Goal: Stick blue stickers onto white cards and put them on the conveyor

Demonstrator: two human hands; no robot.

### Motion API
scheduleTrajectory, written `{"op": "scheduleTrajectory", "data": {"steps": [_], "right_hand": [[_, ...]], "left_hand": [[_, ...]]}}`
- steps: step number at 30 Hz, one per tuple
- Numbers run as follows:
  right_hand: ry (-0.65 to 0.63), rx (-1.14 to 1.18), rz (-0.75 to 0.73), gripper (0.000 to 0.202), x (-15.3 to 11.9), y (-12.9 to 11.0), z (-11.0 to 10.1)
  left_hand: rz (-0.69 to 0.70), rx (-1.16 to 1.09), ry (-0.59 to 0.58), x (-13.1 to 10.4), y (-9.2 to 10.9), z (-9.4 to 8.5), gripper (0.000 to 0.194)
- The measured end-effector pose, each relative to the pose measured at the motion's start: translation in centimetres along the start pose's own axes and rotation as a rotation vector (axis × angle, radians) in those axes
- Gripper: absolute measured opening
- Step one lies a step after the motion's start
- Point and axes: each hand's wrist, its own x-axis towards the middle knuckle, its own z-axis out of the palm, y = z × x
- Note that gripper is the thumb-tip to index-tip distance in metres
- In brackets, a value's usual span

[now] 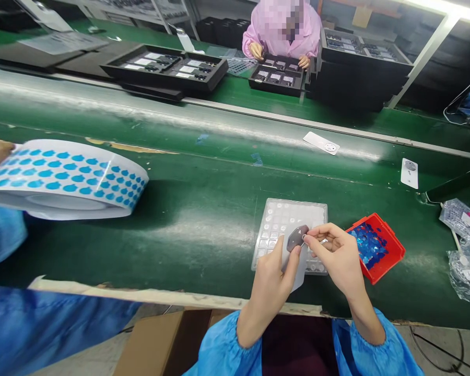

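The grey piece (297,237) was clamped with a white card (298,274) in my left hand (273,277), my right hand's (339,256) fingers pinched together at its edge. Both hands partly blocked the clear tray (297,201) below, near the red bin (394,251).

The tabletop (203,209) has a smooth green surface with a soft sheen; its near edge exposes a rough, pale, wood-like strip (172,298). The tray (274,219) near that edge is clear, glossy plastic. Right of it, the bin (391,250) is smooth red plastic, containing shiny blue film-like pieces (370,244). At the tabletop's left edge, the roll (70,175) has a smooth, glossy white band. The sleeves (223,339) are creased blue cloth. Bags (464,269) toward the right edge are crinkled transparent plastic.
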Motion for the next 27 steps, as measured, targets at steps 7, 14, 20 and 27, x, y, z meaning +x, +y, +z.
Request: {"op": "scheduleTrajectory", "data": {"steps": [7,14,20,27], "right_hand": [[-0.057,0.055,0.04,0.04,0.1,0.1,-0.6],[-0.079,0.06,-0.06,0.036,-0.7,1.1,0.0],[0.071,-0.25,-0.259,0.026,-1.1,2.2,-1.6],[-0.05,-0.866,-0.482,0.024,0.1,4.1,-2.0]], "left_hand": [[0.0,-0.056,-0.082,-0.3,0.2,-0.5,0.037],[-0.248,-0.445,-0.022,0.0,0.4,-0.3,0.038],[-0.589,-0.75,-0.058,2.4,0.9,-1.4,0.056],[-0.474,-0.695,-0.063,2.3,1.8,-4.2,0.051]]}}
